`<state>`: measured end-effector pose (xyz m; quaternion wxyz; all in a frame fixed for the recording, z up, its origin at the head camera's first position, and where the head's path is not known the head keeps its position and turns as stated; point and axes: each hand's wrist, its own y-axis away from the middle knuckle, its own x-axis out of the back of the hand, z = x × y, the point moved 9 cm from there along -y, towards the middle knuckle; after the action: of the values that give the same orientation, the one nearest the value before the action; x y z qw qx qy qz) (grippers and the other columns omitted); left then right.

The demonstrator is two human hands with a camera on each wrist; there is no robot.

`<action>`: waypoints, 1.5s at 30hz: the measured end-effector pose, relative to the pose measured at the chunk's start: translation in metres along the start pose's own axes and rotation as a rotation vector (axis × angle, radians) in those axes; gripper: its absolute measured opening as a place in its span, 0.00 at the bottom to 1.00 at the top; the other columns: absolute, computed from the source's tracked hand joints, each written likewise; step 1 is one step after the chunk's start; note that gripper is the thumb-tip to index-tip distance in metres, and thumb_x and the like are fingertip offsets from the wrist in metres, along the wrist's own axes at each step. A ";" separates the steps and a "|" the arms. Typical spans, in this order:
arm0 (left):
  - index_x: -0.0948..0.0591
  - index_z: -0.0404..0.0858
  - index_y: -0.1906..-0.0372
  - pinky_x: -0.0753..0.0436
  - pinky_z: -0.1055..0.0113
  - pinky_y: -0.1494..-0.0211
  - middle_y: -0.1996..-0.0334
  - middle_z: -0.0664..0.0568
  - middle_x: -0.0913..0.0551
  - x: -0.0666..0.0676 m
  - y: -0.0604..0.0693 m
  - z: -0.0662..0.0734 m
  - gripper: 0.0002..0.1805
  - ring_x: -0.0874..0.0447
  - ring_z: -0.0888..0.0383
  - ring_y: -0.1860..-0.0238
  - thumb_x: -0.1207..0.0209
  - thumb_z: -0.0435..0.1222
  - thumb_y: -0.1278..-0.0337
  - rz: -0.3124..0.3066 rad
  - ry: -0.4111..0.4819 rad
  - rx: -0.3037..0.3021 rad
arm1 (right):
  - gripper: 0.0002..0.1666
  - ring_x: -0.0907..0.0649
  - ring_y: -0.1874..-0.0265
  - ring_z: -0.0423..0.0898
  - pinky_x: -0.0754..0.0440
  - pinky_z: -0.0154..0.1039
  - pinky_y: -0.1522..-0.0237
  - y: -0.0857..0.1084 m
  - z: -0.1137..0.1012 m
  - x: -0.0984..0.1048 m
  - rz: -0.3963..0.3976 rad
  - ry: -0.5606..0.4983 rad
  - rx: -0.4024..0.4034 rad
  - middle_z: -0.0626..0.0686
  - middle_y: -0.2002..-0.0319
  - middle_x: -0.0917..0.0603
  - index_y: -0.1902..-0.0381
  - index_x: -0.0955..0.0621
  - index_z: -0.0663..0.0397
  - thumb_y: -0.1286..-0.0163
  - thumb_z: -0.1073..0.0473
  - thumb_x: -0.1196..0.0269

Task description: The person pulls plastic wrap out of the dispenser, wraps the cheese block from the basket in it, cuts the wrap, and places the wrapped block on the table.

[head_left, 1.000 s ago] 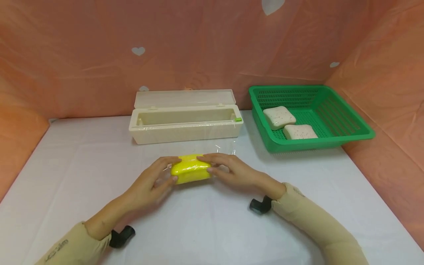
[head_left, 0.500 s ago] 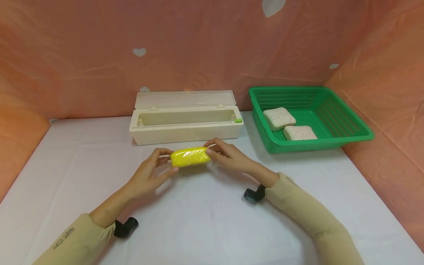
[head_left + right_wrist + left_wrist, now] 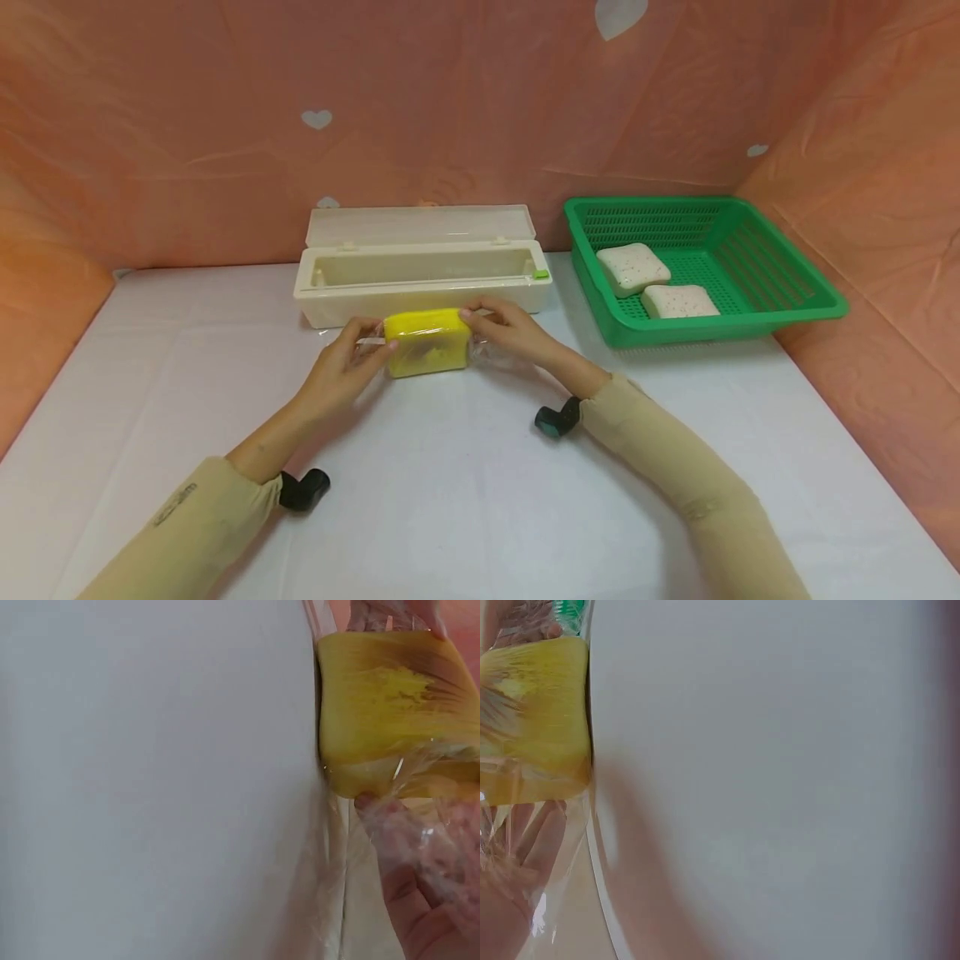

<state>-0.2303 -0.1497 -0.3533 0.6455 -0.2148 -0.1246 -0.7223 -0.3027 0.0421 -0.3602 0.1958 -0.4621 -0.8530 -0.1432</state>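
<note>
A yellow block (image 3: 429,354), soft-looking and wrapped in clear plastic film, stands on edge in the middle of the table. Its broad face is turned toward me, as the head view shows. My left hand (image 3: 341,364) pinches its left end between thumb and fingers. At the opposite end my right hand (image 3: 513,327) pinches the upper right corner. Loose clear film (image 3: 427,825) bunches at the ends and lies over the fingers in both wrist views. In the right wrist view the yellow block (image 3: 390,705) shows wrinkled film across its face.
Just behind the block stands a long cream cling-film dispenser box (image 3: 420,300) with its lid (image 3: 420,225) raised. A green plastic basket (image 3: 750,315) at the back right holds two white speckled square pieces (image 3: 633,267). A peach curtain (image 3: 450,100) rises behind the table.
Both hands have carried the yellow block away from me, toward the cream box. It has turned from lying flat to standing on its edge.
</note>
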 end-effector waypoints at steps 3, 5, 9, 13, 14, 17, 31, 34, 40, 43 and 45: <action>0.33 0.32 0.44 0.23 0.54 0.45 0.42 0.35 0.27 0.002 -0.005 -0.004 0.21 0.24 0.39 0.42 0.46 0.41 0.32 0.008 -0.019 0.043 | 0.19 0.16 0.59 0.49 0.18 0.35 0.61 -0.004 0.003 0.002 0.011 -0.033 -0.023 0.60 0.53 0.17 0.47 0.23 0.61 0.25 0.53 0.48; 0.32 0.33 0.43 0.25 0.50 0.42 0.41 0.34 0.28 0.003 -0.008 -0.007 0.22 0.25 0.39 0.41 0.47 0.43 0.32 0.013 -0.030 0.064 | 0.19 0.16 0.60 0.50 0.18 0.36 0.63 -0.006 0.003 0.003 0.020 -0.052 -0.024 0.61 0.52 0.18 0.46 0.23 0.61 0.25 0.53 0.48; 0.33 0.32 0.39 0.27 0.46 0.38 0.35 0.32 0.33 0.004 -0.015 -0.012 0.26 0.26 0.37 0.40 0.49 0.47 0.31 0.001 -0.017 0.117 | 0.21 0.16 0.56 0.50 0.19 0.35 0.59 -0.010 0.002 0.006 0.065 -0.028 -0.021 0.58 0.46 0.19 0.46 0.21 0.59 0.26 0.51 0.47; 0.34 0.33 0.38 0.26 0.48 0.39 0.32 0.33 0.36 0.006 -0.021 -0.017 0.29 0.23 0.39 0.43 0.50 0.50 0.31 -0.004 -0.012 0.172 | 0.22 0.18 0.58 0.47 0.19 0.34 0.63 -0.013 0.003 0.009 0.113 -0.018 -0.053 0.57 0.49 0.18 0.46 0.19 0.58 0.27 0.49 0.46; 0.33 0.34 0.38 0.25 0.50 0.41 0.35 0.34 0.33 0.007 -0.022 -0.018 0.29 0.21 0.41 0.46 0.50 0.51 0.31 0.001 -0.016 0.184 | 0.23 0.19 0.59 0.46 0.20 0.34 0.64 -0.013 0.003 0.009 0.125 -0.017 -0.062 0.57 0.49 0.17 0.46 0.19 0.58 0.27 0.48 0.45; 0.31 0.34 0.39 0.21 0.60 0.52 0.45 0.36 0.24 0.008 -0.026 -0.018 0.28 0.20 0.49 0.58 0.49 0.51 0.32 0.021 -0.016 0.197 | 0.21 0.22 0.69 0.43 0.22 0.32 0.72 -0.014 0.005 0.010 0.158 -0.045 -0.089 0.53 0.65 0.18 0.59 0.16 0.58 0.28 0.46 0.44; 0.34 0.31 0.37 0.22 0.68 0.57 0.52 0.37 0.21 0.011 -0.024 -0.032 0.40 0.21 0.53 0.58 0.51 0.61 0.37 -0.049 -0.014 0.330 | 0.28 0.22 0.76 0.39 0.24 0.30 0.74 -0.015 0.020 0.012 0.137 -0.146 -0.186 0.47 0.73 0.19 0.66 0.15 0.60 0.30 0.40 0.45; 0.35 0.30 0.36 0.22 0.64 0.50 0.46 0.34 0.22 0.013 -0.020 -0.037 0.40 0.19 0.50 0.53 0.49 0.60 0.37 -0.112 0.003 0.321 | 0.24 0.20 0.69 0.40 0.21 0.31 0.69 -0.011 0.020 0.013 0.063 -0.136 -0.158 0.52 0.62 0.16 0.55 0.17 0.61 0.29 0.45 0.44; 0.32 0.31 0.37 0.25 0.59 0.44 0.42 0.36 0.23 0.020 -0.009 -0.039 0.31 0.23 0.47 0.44 0.41 0.47 0.38 -0.198 -0.023 0.224 | 0.22 0.17 0.66 0.43 0.18 0.35 0.63 0.002 0.028 0.008 -0.142 -0.001 -0.091 0.54 0.53 0.15 0.47 0.19 0.57 0.37 0.55 0.33; 0.28 0.26 0.43 0.21 0.67 0.49 0.52 0.37 0.17 0.024 -0.006 -0.042 0.25 0.17 0.57 0.53 0.43 0.41 0.35 -0.200 0.021 0.190 | 0.19 0.17 0.65 0.44 0.18 0.36 0.63 0.008 0.029 0.011 -0.149 -0.002 -0.058 0.53 0.53 0.14 0.49 0.18 0.58 0.36 0.57 0.34; 0.28 0.22 0.45 0.19 0.71 0.54 0.59 0.40 0.14 0.027 -0.004 -0.045 0.23 0.15 0.63 0.60 0.46 0.39 0.32 -0.207 0.069 0.193 | 0.18 0.16 0.66 0.42 0.18 0.35 0.64 0.010 0.030 0.015 -0.114 -0.063 -0.055 0.54 0.57 0.13 0.49 0.19 0.62 0.34 0.58 0.37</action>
<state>-0.2427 -0.1930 -0.3794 0.5890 -0.1130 -0.1927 -0.7767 -0.3080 0.0714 -0.3793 0.1475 -0.4222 -0.8795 -0.1629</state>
